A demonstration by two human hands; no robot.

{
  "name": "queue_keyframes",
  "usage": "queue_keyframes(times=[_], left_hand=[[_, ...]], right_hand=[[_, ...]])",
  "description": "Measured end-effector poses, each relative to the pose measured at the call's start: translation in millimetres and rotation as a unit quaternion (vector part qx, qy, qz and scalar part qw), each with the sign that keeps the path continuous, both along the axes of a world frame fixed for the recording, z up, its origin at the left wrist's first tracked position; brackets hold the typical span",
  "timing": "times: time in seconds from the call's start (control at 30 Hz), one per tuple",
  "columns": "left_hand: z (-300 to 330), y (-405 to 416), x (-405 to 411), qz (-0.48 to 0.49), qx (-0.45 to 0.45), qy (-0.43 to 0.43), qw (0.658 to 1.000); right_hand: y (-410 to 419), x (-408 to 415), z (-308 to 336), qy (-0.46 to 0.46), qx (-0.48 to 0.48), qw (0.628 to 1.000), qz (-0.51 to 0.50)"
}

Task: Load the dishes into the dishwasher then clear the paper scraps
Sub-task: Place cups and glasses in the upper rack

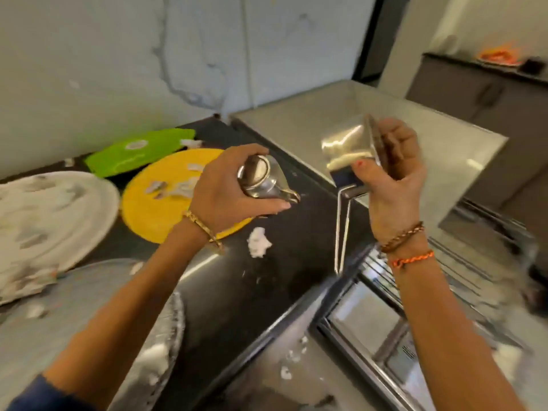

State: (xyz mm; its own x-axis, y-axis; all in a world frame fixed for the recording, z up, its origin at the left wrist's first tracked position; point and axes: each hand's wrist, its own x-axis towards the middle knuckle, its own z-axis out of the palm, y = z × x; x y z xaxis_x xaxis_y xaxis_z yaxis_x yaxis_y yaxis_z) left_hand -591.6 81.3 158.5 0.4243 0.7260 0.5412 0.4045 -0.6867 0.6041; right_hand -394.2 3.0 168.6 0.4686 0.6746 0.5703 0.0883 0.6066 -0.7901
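Black stone counter [267, 280] holds a round yellow plate [157, 209] with white paper scraps [258, 242], not cleared. Left hand [228, 188] grips a small steel jug [261, 180], right hand [391, 170] a steel cup [347, 149]; loading seems early.

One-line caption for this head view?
Left hand grips a steel cup, right hand a steel tumbler, above the dark counter.

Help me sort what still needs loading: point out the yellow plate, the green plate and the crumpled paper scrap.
yellow plate [154, 209]: head view, bare face.
green plate [118, 161]: head view, middle.
crumpled paper scrap [258, 242]: head view, centre.
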Motion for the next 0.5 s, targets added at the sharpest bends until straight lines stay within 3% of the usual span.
queue_keyframes(times=[0.27, 0.37, 0.5], left_hand=[[-13.5, -63.0, 169.3, -0.138, -0.013, 0.054, 0.989], [-32.8, -98.7, 250.6, -0.166, -0.037, 0.061, 0.983], [-62.3, -125.8, 291.8, -0.176, -0.071, 0.119, 0.975]], right_hand=[[-97.3, 146.6, -27.7, 0.187, 0.003, 0.969, -0.161], [-145.4, 226.2, -53.6, 0.193, -0.036, 0.96, -0.201], [-181.7, 282.0, -90.2, 0.162, -0.099, 0.956, -0.225]])
